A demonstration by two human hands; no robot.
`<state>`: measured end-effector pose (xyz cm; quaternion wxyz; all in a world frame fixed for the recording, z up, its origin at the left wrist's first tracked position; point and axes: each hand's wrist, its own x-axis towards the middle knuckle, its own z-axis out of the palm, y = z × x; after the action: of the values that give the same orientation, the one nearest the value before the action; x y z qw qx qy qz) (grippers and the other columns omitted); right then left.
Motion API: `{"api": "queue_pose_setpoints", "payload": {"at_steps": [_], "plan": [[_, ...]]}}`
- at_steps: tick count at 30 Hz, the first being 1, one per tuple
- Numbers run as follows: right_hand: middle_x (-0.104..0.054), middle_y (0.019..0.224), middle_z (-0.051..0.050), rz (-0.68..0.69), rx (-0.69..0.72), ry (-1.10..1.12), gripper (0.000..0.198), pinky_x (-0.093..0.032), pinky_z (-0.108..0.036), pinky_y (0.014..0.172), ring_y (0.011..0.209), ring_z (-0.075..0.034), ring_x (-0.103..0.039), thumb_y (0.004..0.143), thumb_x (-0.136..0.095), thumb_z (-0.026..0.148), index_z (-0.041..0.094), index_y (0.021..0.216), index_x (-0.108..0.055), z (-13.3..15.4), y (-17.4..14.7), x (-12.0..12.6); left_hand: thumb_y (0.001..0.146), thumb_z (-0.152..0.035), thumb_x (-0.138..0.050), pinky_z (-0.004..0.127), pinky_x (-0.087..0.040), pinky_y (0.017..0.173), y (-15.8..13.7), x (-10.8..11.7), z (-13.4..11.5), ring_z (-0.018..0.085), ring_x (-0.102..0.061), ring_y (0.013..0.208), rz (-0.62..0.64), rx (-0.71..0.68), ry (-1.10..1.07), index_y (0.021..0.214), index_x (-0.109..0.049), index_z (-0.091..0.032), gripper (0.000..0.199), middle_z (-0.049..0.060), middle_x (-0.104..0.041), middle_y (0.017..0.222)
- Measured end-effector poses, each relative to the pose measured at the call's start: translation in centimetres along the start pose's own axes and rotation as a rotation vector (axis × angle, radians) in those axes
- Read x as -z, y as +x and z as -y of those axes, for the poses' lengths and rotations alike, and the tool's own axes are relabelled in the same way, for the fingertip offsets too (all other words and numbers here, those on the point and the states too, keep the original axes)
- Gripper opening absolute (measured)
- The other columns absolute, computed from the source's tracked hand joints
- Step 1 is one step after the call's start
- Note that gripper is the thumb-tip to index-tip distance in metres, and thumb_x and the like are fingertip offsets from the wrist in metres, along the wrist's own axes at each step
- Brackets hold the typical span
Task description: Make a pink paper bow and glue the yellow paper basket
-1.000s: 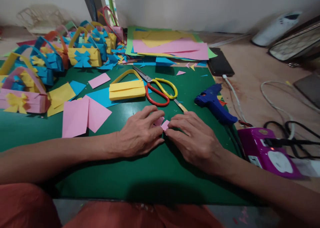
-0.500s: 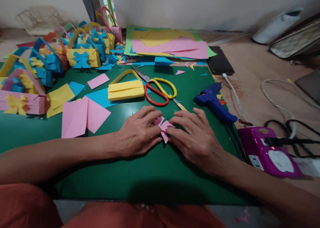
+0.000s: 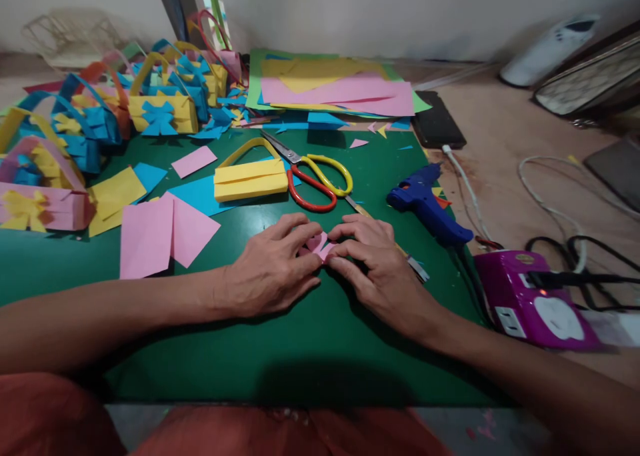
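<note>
Between my fingertips is a small cut piece of pink paper (image 3: 317,244), partly covered by both hands. My left hand (image 3: 280,263) grips its left side, thumb and fingers pressed together. From the right, my right hand (image 3: 377,263) pinches the same piece, its fingers bent in toward the left thumb. Just beyond lie scissors (image 3: 320,184) with one red and one yellow handle. A yellow paper basket (image 3: 251,180) with a handle rests left of them. Part of a slim brush-like tool (image 3: 416,268) shows behind my right hand.
Pink paper sheets (image 3: 147,237) lie left of my hands. Several finished paper baskets (image 3: 163,115) crowd the far left. Stacked coloured paper (image 3: 340,96) sits at the back. To the right are a blue glue gun (image 3: 430,203), a phone (image 3: 439,121) and a purple power box (image 3: 535,303) with cables.
My right hand has drawn its fingers closer together and moved slightly left, covering more of the pink paper. More of the tool behind it now shows. My left hand has barely moved.
</note>
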<state>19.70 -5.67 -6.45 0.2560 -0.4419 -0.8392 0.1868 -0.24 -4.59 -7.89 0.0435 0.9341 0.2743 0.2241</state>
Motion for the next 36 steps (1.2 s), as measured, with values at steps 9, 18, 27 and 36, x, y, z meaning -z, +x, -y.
{"api": "queue_pose_setpoints", "payload": {"at_steps": [9, 18, 27, 36], "plan": [[-0.062, 0.102, -0.008, 0.029, -0.067, -0.049, 0.021, -0.031, -0.049, 0.093, 0.109, -0.024, -0.049, 0.091, -0.047, 0.02, 0.02, 0.074, -0.058, 0.39, 0.21, -0.57, 0.088, -0.028, -0.054, 0.047, -0.048, 0.092, -0.43, 0.26, -0.09, 0.031, -0.044, 0.114, 0.04, 0.003, 0.003, 0.101, -0.064, -0.012, 0.023, 0.017, -0.054, 0.121], [-0.062, 0.104, -0.01, 0.046, -0.085, -0.125, 0.018, -0.032, -0.05, 0.092, 0.114, -0.028, -0.05, 0.086, -0.051, 0.018, 0.019, 0.071, -0.059, 0.51, 0.3, -0.8, 0.09, -0.023, -0.051, 0.041, -0.051, 0.084, -0.6, 0.14, 0.19, 0.027, -0.05, 0.109, -0.067, -0.06, 0.017, 0.095, -0.064, -0.014, 0.017, 0.014, -0.06, 0.115], [-0.06, 0.103, -0.008, 0.078, -0.115, -0.046, 0.017, -0.032, -0.049, 0.089, 0.108, -0.025, -0.051, 0.084, -0.055, 0.018, 0.02, 0.068, -0.058, 0.61, 0.55, -0.16, 0.093, -0.026, -0.047, 0.03, -0.043, 0.065, -0.74, 0.38, 0.07, 0.019, -0.054, 0.082, -0.022, -0.143, 0.157, 0.088, -0.063, -0.014, 0.02, 0.008, -0.065, 0.092], [-0.06, 0.105, -0.007, 0.115, -0.146, -0.006, 0.027, -0.03, -0.048, 0.091, 0.109, -0.023, -0.05, 0.091, -0.042, 0.019, 0.021, 0.068, -0.057, 0.83, 0.74, 0.03, 0.094, -0.026, -0.045, 0.032, -0.04, 0.061, -0.72, 0.14, 0.06, 0.019, -0.054, 0.079, -0.009, -0.134, 0.161, 0.088, -0.063, -0.015, 0.022, 0.006, -0.066, 0.089]]}}
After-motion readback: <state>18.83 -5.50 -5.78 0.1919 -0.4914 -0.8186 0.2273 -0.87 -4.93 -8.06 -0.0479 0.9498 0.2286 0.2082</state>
